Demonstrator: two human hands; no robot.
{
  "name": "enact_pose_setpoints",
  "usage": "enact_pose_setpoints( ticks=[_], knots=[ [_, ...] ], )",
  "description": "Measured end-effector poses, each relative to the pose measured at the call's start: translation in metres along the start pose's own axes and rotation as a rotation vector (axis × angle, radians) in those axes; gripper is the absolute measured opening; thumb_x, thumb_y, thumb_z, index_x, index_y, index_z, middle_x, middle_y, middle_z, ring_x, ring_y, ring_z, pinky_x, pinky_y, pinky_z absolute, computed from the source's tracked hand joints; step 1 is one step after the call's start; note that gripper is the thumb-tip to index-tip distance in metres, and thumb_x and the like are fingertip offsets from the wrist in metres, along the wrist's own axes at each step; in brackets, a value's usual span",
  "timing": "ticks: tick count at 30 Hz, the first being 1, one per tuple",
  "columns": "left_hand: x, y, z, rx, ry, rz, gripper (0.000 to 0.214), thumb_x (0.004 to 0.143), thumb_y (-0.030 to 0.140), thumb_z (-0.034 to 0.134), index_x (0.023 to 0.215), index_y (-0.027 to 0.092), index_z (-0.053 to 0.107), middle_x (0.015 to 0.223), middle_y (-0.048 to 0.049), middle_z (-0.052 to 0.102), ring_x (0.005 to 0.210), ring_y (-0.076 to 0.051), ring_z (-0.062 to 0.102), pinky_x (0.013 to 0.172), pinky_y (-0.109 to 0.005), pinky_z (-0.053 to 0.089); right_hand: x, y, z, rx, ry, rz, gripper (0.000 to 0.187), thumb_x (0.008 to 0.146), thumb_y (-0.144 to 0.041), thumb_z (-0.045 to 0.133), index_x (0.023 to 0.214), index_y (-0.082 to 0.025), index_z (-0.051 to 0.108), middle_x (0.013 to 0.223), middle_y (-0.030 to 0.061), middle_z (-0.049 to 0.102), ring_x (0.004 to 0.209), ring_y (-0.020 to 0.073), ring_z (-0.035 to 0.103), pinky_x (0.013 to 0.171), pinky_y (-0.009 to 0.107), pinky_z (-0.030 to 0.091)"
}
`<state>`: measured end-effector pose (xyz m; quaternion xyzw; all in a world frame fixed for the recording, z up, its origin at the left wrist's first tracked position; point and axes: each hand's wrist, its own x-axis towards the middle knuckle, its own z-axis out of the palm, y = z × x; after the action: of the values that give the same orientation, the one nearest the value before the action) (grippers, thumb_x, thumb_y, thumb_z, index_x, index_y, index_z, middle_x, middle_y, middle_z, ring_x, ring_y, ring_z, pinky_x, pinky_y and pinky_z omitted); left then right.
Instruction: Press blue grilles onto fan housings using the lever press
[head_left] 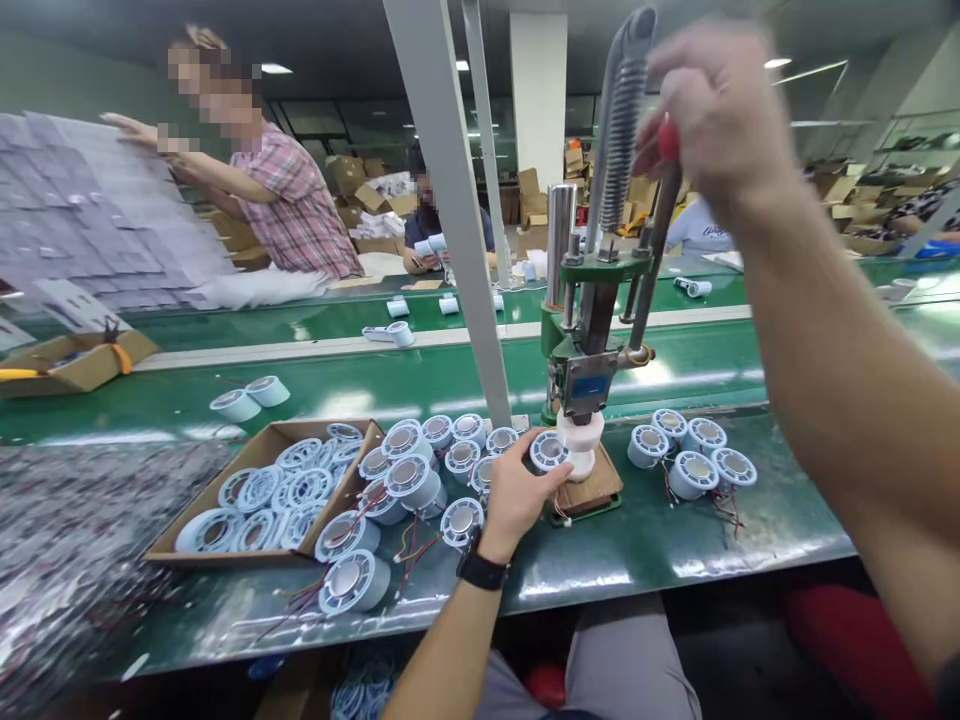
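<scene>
Round unit (550, 452) mid-step at press (589, 384), I judge: left hand (520, 492) pinches it, right hand (716, 105) grips lever (658, 250); left-side units (412, 478), right-side units (692, 472), which done unclear.

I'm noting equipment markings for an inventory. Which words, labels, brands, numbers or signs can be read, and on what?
No text can be read with certainty.
Blue label on the press: any text is too small to read.
Dark lettering on a pale shirt in the background: too blurred to read.
</scene>
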<state>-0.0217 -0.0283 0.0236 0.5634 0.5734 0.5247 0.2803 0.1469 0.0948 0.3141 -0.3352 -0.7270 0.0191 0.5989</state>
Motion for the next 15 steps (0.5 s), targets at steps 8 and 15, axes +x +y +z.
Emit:
enact_pose_setpoints(
  ticks=[8, 15],
  knots=[
    [-0.031, -0.001, 0.003, 0.011, -0.043, 0.066, 0.052, 0.062, 0.022, 0.081, 0.112, 0.013, 0.069, 0.104, -0.0094, 0.077, 0.094, -0.027, 0.07, 0.087, -0.038, 0.055, 0.0, 0.025, 0.025, 0.153, -0.044, -0.076, 0.062, 0.074, -0.022, 0.002, 0.075, 0.012, 0.055, 0.057, 0.0018, 0.063, 0.053, 0.0049, 0.064, 0.044, 0.016, 0.031],
    [-0.032, -0.002, 0.001, 0.037, -0.041, 0.069, 0.054, 0.062, 0.024, 0.082, 0.113, 0.014, 0.068, 0.105, -0.0088, 0.077, 0.094, -0.027, 0.07, 0.087, -0.038, 0.055, 0.002, 0.02, 0.025, 0.151, -0.023, -0.108, 0.064, 0.08, -0.023, 0.007, 0.095, 0.015, 0.057, 0.06, 0.0017, 0.066, 0.057, 0.0072, 0.067, 0.047, 0.02, 0.037]
  ],
)
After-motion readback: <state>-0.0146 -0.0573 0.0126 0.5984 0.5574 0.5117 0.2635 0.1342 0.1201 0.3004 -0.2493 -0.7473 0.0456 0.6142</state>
